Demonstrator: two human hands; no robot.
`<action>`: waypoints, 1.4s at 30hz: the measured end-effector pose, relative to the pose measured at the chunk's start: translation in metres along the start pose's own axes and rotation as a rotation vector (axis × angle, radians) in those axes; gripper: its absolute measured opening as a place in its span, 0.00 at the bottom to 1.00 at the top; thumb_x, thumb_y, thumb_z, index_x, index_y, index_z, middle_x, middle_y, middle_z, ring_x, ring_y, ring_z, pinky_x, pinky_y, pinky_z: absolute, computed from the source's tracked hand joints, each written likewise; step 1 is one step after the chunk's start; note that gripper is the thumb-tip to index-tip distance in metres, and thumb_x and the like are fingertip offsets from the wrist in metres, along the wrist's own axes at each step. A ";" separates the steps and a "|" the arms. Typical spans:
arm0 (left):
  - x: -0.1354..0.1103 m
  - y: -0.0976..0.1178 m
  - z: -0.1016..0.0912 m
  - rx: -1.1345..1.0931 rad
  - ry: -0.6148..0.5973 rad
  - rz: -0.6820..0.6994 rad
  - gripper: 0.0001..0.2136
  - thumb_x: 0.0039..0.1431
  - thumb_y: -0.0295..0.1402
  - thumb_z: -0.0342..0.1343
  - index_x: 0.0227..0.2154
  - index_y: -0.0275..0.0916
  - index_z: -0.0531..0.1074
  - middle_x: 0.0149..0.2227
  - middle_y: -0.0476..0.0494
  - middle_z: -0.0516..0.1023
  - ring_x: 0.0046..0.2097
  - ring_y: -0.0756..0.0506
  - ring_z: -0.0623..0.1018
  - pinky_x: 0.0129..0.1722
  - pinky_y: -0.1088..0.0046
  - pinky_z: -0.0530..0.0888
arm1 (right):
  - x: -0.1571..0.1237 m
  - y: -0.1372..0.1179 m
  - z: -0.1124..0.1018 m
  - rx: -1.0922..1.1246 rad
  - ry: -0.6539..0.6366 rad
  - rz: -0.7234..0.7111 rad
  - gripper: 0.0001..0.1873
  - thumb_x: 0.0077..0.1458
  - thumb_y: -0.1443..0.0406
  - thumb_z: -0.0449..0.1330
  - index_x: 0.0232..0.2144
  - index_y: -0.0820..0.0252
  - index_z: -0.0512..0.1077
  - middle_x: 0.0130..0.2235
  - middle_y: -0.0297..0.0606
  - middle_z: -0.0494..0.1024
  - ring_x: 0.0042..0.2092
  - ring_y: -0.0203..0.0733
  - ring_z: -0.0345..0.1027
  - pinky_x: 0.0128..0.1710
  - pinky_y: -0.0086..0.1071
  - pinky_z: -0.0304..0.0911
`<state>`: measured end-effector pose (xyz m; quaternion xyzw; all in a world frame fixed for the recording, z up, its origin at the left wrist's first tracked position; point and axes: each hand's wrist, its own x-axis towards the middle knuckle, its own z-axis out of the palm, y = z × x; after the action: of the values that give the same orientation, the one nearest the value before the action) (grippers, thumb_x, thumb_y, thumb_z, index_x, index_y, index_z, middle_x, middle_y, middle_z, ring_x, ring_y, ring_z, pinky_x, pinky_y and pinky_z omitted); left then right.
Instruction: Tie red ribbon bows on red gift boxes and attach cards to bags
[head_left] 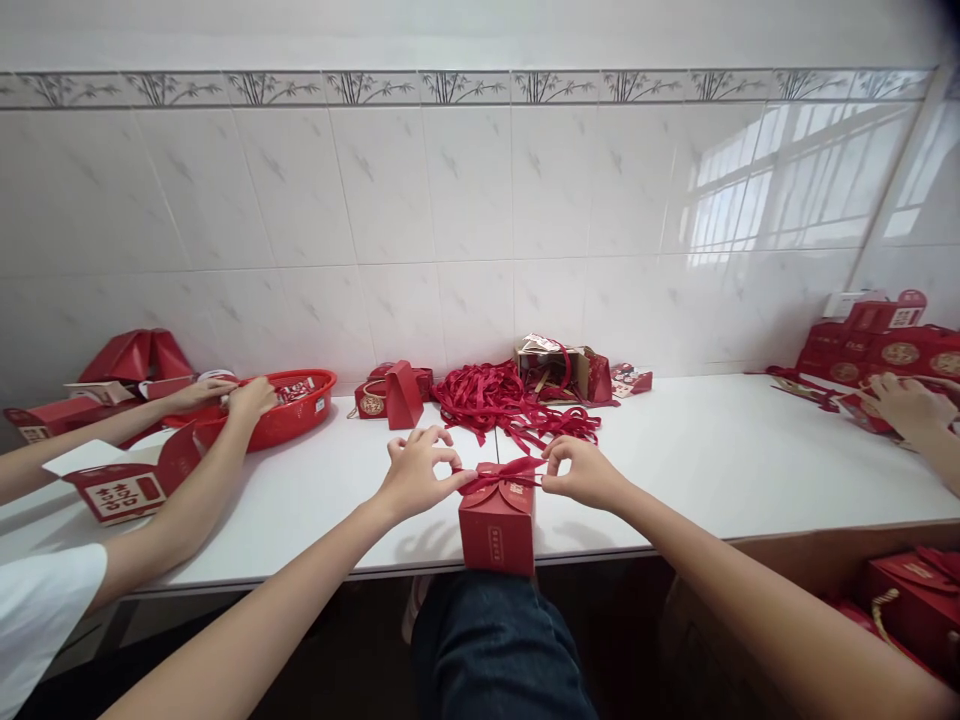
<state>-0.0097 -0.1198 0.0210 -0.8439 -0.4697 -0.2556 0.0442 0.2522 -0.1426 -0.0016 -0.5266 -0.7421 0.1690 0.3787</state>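
Standing at the near edge of the bench (712, 460), head view: one small red box (499, 530), centred between the two hands. On its top a red ribbon (501, 474) is laid, long axis running left to right. The ribbon's left end is pinched by the left hand (416, 470), its right end by the right hand (585, 472); both are equally near. A pile of loose ribbons (499, 400) is seen behind, well apart.

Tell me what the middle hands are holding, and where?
The red ribbon atop the red box: left hand pinches its left end, right hand its right end.
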 end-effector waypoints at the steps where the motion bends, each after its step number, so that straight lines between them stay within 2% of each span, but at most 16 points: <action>1: -0.001 0.001 -0.002 0.031 0.030 0.007 0.16 0.53 0.48 0.55 0.22 0.42 0.75 0.44 0.44 0.71 0.48 0.39 0.66 0.48 0.52 0.54 | 0.000 0.000 -0.001 -0.004 0.002 -0.002 0.06 0.37 0.68 0.62 0.16 0.59 0.68 0.36 0.39 0.74 0.40 0.43 0.68 0.41 0.34 0.60; 6: -0.009 0.008 -0.005 0.259 0.170 0.194 0.13 0.55 0.43 0.54 0.24 0.41 0.77 0.46 0.37 0.72 0.50 0.33 0.66 0.49 0.46 0.52 | 0.001 -0.002 -0.003 -0.026 0.001 -0.020 0.05 0.37 0.68 0.61 0.16 0.59 0.67 0.34 0.37 0.74 0.38 0.42 0.67 0.39 0.33 0.60; 9: -0.013 0.010 -0.004 0.286 0.212 0.195 0.11 0.58 0.38 0.51 0.31 0.44 0.78 0.44 0.37 0.74 0.48 0.33 0.67 0.48 0.44 0.53 | -0.002 -0.009 -0.009 -0.013 0.026 0.050 0.07 0.37 0.68 0.62 0.15 0.59 0.65 0.33 0.37 0.75 0.38 0.43 0.68 0.38 0.32 0.60; 13: -0.012 0.007 -0.012 -0.095 0.180 0.167 0.10 0.59 0.38 0.51 0.33 0.46 0.78 0.41 0.42 0.73 0.45 0.40 0.71 0.49 0.55 0.62 | -0.008 -0.021 -0.027 0.153 -0.035 0.254 0.09 0.42 0.62 0.62 0.20 0.60 0.67 0.29 0.37 0.76 0.34 0.41 0.68 0.29 0.29 0.58; 16: -0.008 -0.004 -0.021 -0.393 0.214 0.128 0.11 0.58 0.38 0.51 0.39 0.43 0.76 0.42 0.43 0.72 0.46 0.45 0.72 0.49 0.65 0.67 | -0.012 -0.029 -0.039 0.179 0.065 0.276 0.13 0.47 0.56 0.61 0.26 0.60 0.69 0.30 0.37 0.76 0.32 0.39 0.68 0.28 0.29 0.59; 20: -0.007 -0.032 -0.004 -0.364 0.190 -0.071 0.12 0.58 0.41 0.50 0.36 0.42 0.74 0.41 0.43 0.71 0.47 0.43 0.71 0.49 0.64 0.68 | -0.022 -0.044 -0.026 0.027 0.115 -0.104 0.09 0.53 0.61 0.56 0.29 0.60 0.72 0.35 0.39 0.76 0.39 0.41 0.69 0.39 0.33 0.63; 24: -0.015 -0.064 0.055 -0.066 0.026 -0.290 0.14 0.58 0.40 0.49 0.45 0.47 0.72 0.49 0.41 0.69 0.52 0.38 0.66 0.52 0.54 0.64 | -0.038 -0.067 0.034 -0.275 -0.088 -0.612 0.11 0.56 0.65 0.53 0.36 0.59 0.74 0.46 0.41 0.76 0.51 0.47 0.65 0.51 0.41 0.59; 27: -0.022 -0.077 0.092 0.089 -0.017 -0.492 0.20 0.60 0.41 0.46 0.54 0.45 0.66 0.57 0.35 0.60 0.58 0.33 0.59 0.53 0.51 0.61 | -0.036 -0.067 0.076 -0.531 -0.177 -0.744 0.15 0.58 0.63 0.50 0.39 0.63 0.75 0.53 0.46 0.71 0.58 0.53 0.57 0.56 0.47 0.53; 29: -0.025 -0.081 0.102 0.128 -0.038 -0.500 0.22 0.60 0.42 0.44 0.57 0.44 0.63 0.59 0.33 0.56 0.60 0.31 0.57 0.54 0.50 0.60 | -0.023 -0.048 0.080 -0.674 -0.254 -0.610 0.15 0.56 0.62 0.54 0.39 0.64 0.76 0.53 0.48 0.71 0.60 0.52 0.53 0.60 0.45 0.47; 30: -0.026 -0.081 0.103 0.130 -0.045 -0.494 0.23 0.60 0.43 0.44 0.57 0.44 0.63 0.59 0.32 0.56 0.60 0.32 0.57 0.54 0.51 0.60 | -0.015 -0.033 0.072 -0.757 -0.289 -0.433 0.13 0.54 0.64 0.56 0.38 0.62 0.77 0.52 0.45 0.72 0.61 0.50 0.52 0.62 0.42 0.43; 31: -0.026 -0.081 0.102 0.127 -0.046 -0.489 0.23 0.60 0.43 0.44 0.57 0.45 0.63 0.59 0.32 0.56 0.60 0.32 0.57 0.54 0.51 0.60 | -0.006 -0.015 0.060 -0.850 -0.279 -0.165 0.12 0.53 0.67 0.56 0.38 0.58 0.78 0.52 0.41 0.73 0.62 0.46 0.51 0.63 0.38 0.41; 34: -0.024 -0.079 0.099 0.125 -0.053 -0.507 0.23 0.60 0.42 0.43 0.56 0.44 0.63 0.58 0.32 0.57 0.59 0.32 0.57 0.54 0.53 0.60 | 0.014 0.048 0.007 -0.995 -0.160 0.221 0.21 0.52 0.77 0.50 0.47 0.70 0.73 0.57 0.55 0.66 0.64 0.57 0.46 0.62 0.55 0.30; 35: -0.023 -0.078 0.099 0.137 -0.056 -0.503 0.23 0.60 0.43 0.43 0.57 0.43 0.63 0.58 0.31 0.57 0.59 0.32 0.57 0.54 0.52 0.60 | 0.017 0.067 -0.009 -1.075 -0.156 0.455 0.23 0.54 0.77 0.48 0.50 0.67 0.71 0.61 0.51 0.61 0.65 0.54 0.42 0.63 0.53 0.24; 36: -0.022 -0.078 0.099 0.153 -0.066 -0.494 0.23 0.60 0.43 0.42 0.57 0.43 0.63 0.58 0.30 0.57 0.59 0.32 0.57 0.54 0.52 0.59 | 0.018 0.083 -0.021 -1.098 -0.157 0.551 0.23 0.54 0.77 0.47 0.51 0.71 0.70 0.62 0.55 0.57 0.66 0.57 0.40 0.62 0.54 0.22; 38: -0.020 -0.077 0.101 0.186 -0.095 -0.483 0.25 0.60 0.45 0.42 0.57 0.41 0.62 0.59 0.29 0.56 0.60 0.31 0.57 0.54 0.51 0.58 | 0.014 0.108 -0.031 -1.092 -0.197 0.635 0.22 0.54 0.76 0.49 0.51 0.73 0.70 0.62 0.57 0.56 0.65 0.59 0.40 0.61 0.54 0.25; 42: -0.018 -0.077 0.102 0.208 -0.145 -0.501 0.26 0.59 0.46 0.41 0.56 0.39 0.62 0.58 0.28 0.57 0.60 0.31 0.57 0.54 0.52 0.58 | 0.009 0.127 -0.015 -1.034 -0.244 0.675 0.22 0.55 0.74 0.48 0.51 0.69 0.69 0.59 0.56 0.63 0.62 0.55 0.52 0.58 0.52 0.41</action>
<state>-0.0401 -0.0595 -0.0887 -0.7086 -0.6892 -0.1478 0.0324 0.3446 -0.0871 -0.0707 -0.8238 -0.5586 -0.0427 -0.0866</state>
